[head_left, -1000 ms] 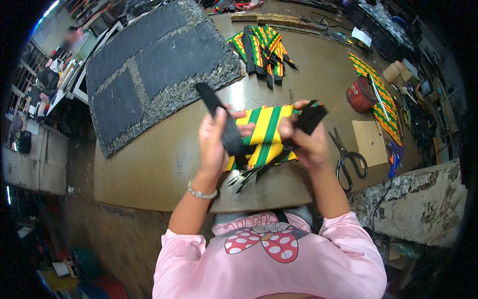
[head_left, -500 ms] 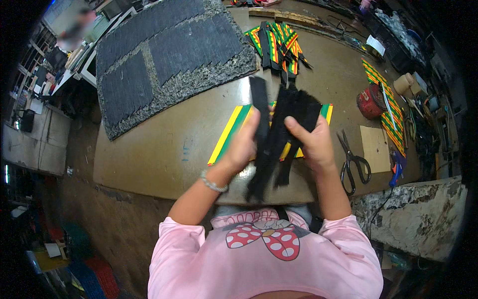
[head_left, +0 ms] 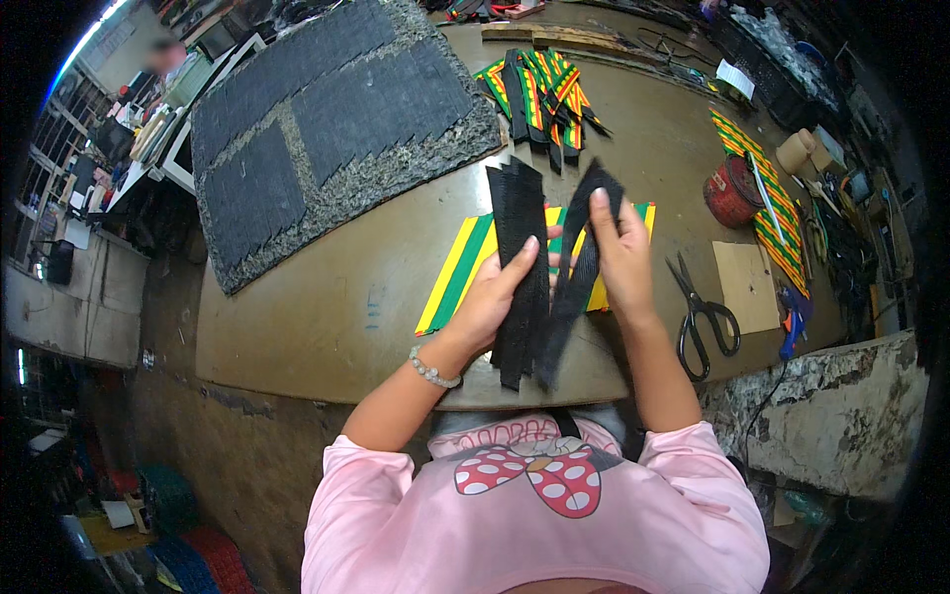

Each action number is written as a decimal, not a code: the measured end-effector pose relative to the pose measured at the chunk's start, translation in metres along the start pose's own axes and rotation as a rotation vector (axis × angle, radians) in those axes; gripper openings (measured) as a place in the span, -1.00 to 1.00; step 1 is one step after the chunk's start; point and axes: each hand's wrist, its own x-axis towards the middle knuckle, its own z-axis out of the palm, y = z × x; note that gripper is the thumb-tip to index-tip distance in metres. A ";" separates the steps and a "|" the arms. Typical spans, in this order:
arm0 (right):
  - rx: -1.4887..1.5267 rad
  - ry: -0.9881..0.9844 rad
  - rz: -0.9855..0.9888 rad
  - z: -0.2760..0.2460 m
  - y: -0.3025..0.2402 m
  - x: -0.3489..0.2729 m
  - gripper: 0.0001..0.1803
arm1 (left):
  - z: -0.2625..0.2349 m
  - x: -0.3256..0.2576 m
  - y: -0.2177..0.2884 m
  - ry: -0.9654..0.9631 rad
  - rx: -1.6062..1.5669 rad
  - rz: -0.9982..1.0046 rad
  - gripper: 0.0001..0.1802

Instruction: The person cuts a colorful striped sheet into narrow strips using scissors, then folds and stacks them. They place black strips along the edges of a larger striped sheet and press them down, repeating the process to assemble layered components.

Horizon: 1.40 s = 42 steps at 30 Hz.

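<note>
My left hand [head_left: 498, 297] is closed around a stack of black fabric strips [head_left: 519, 247], its thumb lying across the front. To its right, my right hand [head_left: 620, 252] grips a smaller bunch of black strips [head_left: 584, 243], thumb near the upper end. Both bunches slant upright above the table's front part. Beneath them lie yellow and green striped bands [head_left: 461, 272], partly covered by my hands and the black strips. Farther back on the table rests a pile of patterned and black strips [head_left: 542, 94].
A rough stone-like slab with dark strips laid on it [head_left: 341, 129] fills the back left. Right of my hands are black-handled scissors [head_left: 705, 322], a cardboard piece [head_left: 747, 287], a red tin [head_left: 732, 193] and a patterned band [head_left: 777, 233]. A blue-handled tool [head_left: 792, 322] lies near the right edge.
The black strips have parted into two bunches, a thicker one in my left hand and a thinner one in my right. My right hand has moved up slightly. The view has shifted a little.
</note>
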 end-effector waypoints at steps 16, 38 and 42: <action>0.134 -0.430 0.172 0.007 -0.002 -0.007 -0.17 | 0.002 0.018 0.018 0.026 0.095 0.260 -0.45; -0.136 0.161 -0.124 -0.126 0.024 0.127 -0.74 | -0.342 -0.119 0.203 1.246 1.871 0.657 -0.26; -0.839 0.558 -0.064 -0.144 0.023 0.208 -0.55 | -0.421 -0.172 0.201 1.507 1.384 0.034 -0.29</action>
